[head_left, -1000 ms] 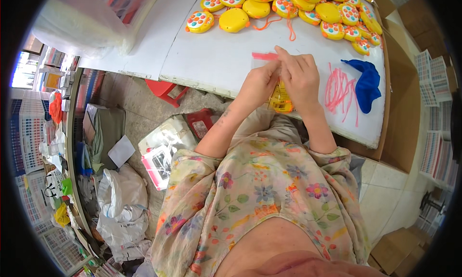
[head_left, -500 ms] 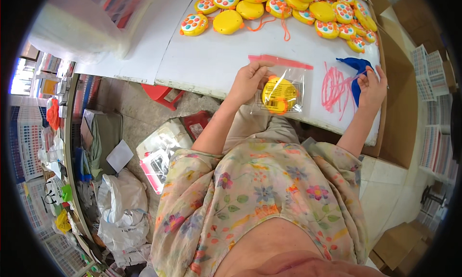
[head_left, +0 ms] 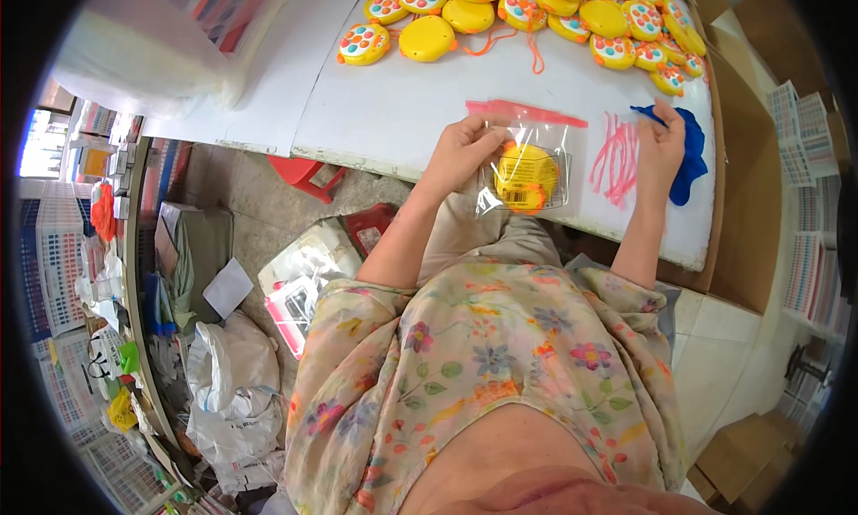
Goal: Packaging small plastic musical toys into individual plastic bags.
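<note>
My left hand (head_left: 466,157) pinches the upper left of a clear zip bag (head_left: 572,139) with a pink-red closure strip. Inside the bag lies a yellow round toy (head_left: 527,164) with orange parts, seen through dark print and a barcode on the plastic. The bag hangs at the table's near edge. My right hand (head_left: 661,144) is over the table to the right, fingers closed together; what they hold, if anything, is hidden. It partly covers a crumpled blue cloth-like piece (head_left: 689,157). Just left of it lie several thin pink strips (head_left: 615,162).
Many yellow toys (head_left: 427,39) with coloured dots and orange cords are heaped along the far side of the white table (head_left: 375,113). A large translucent plastic bag (head_left: 152,59) sits at far left. Cardboard (head_left: 746,175) borders the right edge. A red stool (head_left: 308,175) stands below.
My right hand has moved left and its fingers have drawn together, uncovering more of the blue piece. The pink strips are bunched closer. My left hand keeps the bag nearly in place.
</note>
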Motion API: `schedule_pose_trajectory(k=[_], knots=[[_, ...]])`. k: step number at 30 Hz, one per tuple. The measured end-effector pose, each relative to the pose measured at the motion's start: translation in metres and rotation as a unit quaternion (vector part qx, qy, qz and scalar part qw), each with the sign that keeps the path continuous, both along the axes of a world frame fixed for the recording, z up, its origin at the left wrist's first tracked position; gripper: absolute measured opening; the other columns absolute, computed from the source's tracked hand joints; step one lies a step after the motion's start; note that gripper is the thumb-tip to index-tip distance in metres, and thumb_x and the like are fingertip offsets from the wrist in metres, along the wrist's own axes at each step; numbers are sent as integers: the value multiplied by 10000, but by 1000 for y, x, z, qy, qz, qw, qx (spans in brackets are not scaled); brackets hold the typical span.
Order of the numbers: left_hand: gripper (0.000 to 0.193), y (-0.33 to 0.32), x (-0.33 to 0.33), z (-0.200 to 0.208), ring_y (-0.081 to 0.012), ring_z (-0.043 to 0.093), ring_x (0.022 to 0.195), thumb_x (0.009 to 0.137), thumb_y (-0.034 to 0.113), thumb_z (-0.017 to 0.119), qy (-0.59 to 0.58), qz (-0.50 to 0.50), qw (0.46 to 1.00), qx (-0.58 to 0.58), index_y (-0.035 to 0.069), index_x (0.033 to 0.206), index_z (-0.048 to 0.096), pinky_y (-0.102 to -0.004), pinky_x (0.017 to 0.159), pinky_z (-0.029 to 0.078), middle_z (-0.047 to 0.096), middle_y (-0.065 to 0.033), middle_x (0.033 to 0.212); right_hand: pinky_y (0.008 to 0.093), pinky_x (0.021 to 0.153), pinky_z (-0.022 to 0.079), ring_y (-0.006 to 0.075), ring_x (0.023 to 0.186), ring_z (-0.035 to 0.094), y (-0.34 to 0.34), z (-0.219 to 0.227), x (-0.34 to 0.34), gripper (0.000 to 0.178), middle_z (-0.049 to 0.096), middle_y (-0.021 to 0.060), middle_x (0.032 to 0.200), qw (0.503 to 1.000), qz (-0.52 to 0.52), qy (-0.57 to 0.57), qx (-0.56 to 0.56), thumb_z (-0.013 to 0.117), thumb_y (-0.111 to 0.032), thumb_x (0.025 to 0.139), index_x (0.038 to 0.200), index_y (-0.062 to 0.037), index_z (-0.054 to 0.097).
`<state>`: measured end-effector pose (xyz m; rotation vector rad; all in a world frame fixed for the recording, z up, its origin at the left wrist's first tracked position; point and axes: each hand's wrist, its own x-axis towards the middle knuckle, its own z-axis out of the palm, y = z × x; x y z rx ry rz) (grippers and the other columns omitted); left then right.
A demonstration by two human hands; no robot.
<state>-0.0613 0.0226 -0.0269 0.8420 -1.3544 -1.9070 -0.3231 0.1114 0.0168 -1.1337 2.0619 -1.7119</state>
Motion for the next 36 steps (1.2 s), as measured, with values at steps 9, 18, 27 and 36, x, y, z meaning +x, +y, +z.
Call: schedule_pose_trajectory(k=[9,18,27,36], knots=[[242,-3,-1,-10,-88,618,799,940,151,537,13,-25,1000,-8,-39,1077,598,-212,668,503,664,-53,927,221,680,454,74,732,541,-13,-22,44,246,611,24,837,956,225,-49,184,579,-165,914,1092,4,591],[301,-7,6,8,-169,648,918,971,106,448,0,-57,998,25,-31,1224,534,-280,772,549,646,-119,1069,219,655,468,95,744,595,-5,-21,34,159,660,61,856,937,257,-189,141,547,-39,884,1037,-14,583],[211,-10,8,1,-131,611,765,947,83,426,60,-50,995,57,-19,1022,595,-280,695,551,623,-76,889,232,666,490,97,757,607,3,-28,22,176,672,83,889,940,274,-168,116,531,-61,896,1047,-17,611],[372,-11,10,-13,-110,502,594,962,298,429,87,-13,994,56,35,710,506,-271,613,506,505,-23,680,188,583,418,47,663,524,-3,-10,51,329,679,52,890,933,271,-173,159,516,-130,932,1246,-31,526]])
